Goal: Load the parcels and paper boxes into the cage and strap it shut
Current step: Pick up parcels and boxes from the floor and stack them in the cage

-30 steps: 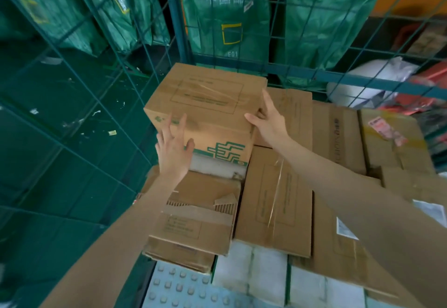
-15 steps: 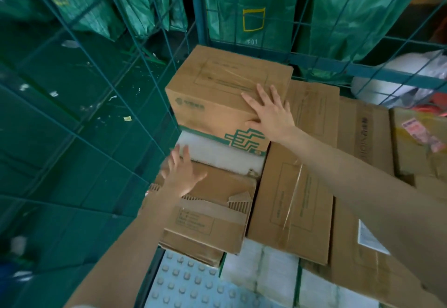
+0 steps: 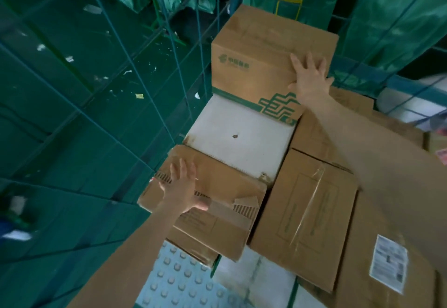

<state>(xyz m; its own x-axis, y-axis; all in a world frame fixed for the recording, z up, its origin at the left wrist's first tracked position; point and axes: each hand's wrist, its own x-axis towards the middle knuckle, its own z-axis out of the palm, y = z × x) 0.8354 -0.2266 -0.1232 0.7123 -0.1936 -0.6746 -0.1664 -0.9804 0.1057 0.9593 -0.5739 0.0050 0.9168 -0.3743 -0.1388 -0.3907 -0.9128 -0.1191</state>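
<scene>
Cage wall [image 3: 145,95]: green wire mesh is seen standing just beyond the little-finger side of the left fingers.

Left hand [image 3: 182,186]: the forearm is stretched forward from the lower edge of the view, palm down. The fingers [image 3: 180,170] are laid straight and slightly apart, thumb thrown out sideways; nothing is clasped.

Torn box [image 3: 225,182]: it is pressed flat directly under the left fingers. It lies on the stack near the mesh, its long axis running across the fingers, and most of it is spread out on the thumb side.

White parcel [image 3: 242,136]: it is found just past the left fingertips, between the two brown boxes.

Printed box [image 3: 254,49]: it is set on the white parcel at the far corner of the cage, green-marked side turned to the camera, long axis across the view. Its bulk lies on the thumb side of the right fingers.

Right hand [image 3: 310,78]: the arm is extended fully forward. The fingers [image 3: 312,62] are fanned apart on the box top at its near right corner, the thumb laid on the front face.

Taped box [image 3: 307,216]: it is placed under the right forearm, long axis pointing away.
</scene>
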